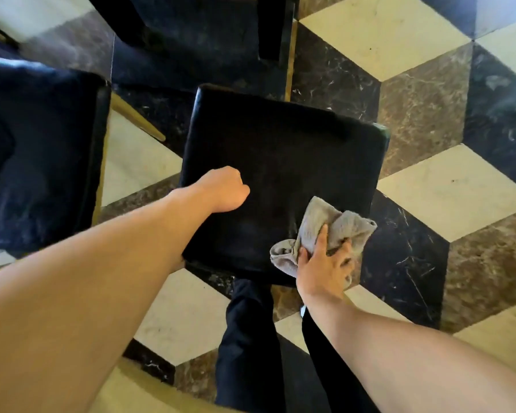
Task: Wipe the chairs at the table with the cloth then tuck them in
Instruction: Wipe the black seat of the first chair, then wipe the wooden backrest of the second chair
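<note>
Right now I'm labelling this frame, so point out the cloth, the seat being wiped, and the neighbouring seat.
cloth [334,225], head view, on its bunched grey middle.
seat being wiped [280,162], head view, on the bare black cushion centre.
neighbouring seat [36,150], head view, on its dark cushion at left.

Bright daylight, wide-angle edge warping, top perhaps motion-blurred

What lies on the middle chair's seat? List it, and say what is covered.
On the seat: the left hand, fingers curled under, and the grey cloth at the near right corner, held by the right hand. The seat beneath both is hidden.
</note>
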`<control>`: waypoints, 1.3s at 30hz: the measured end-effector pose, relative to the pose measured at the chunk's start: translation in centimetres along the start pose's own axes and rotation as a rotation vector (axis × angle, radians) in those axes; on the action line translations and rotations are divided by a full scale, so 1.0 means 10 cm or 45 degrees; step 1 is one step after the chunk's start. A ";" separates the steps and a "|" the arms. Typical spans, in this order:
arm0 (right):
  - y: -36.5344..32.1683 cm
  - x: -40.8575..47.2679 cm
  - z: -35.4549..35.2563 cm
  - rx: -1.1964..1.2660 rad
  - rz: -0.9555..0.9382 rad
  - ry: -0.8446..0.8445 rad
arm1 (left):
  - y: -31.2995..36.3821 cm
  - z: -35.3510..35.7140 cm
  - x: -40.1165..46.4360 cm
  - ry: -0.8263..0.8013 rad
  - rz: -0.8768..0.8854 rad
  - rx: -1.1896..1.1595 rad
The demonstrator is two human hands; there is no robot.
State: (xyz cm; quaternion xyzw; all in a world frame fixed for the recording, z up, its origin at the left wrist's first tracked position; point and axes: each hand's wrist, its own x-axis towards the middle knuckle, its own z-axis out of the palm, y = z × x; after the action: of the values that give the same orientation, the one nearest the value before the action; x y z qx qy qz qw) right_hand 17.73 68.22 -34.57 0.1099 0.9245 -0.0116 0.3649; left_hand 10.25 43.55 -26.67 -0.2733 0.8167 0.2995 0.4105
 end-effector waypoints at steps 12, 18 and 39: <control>-0.82 -0.51 0.26 0.070 -0.797 -0.141 | -0.78 -0.36 -0.05 -0.064 -0.135 -0.096; -1.19 -0.41 -0.20 0.471 -0.835 -0.209 | -0.62 -0.71 -0.26 -0.008 0.010 0.004; -1.67 -1.73 -1.44 0.860 -1.343 0.041 | -1.32 -0.93 -2.42 0.757 0.088 -0.109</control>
State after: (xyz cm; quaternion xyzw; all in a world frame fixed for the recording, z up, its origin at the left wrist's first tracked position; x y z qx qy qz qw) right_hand 16.77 50.04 -13.33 -0.2519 0.8050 -0.4801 0.2411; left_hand 27.15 32.88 -5.44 -0.3381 0.8965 0.2545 0.1311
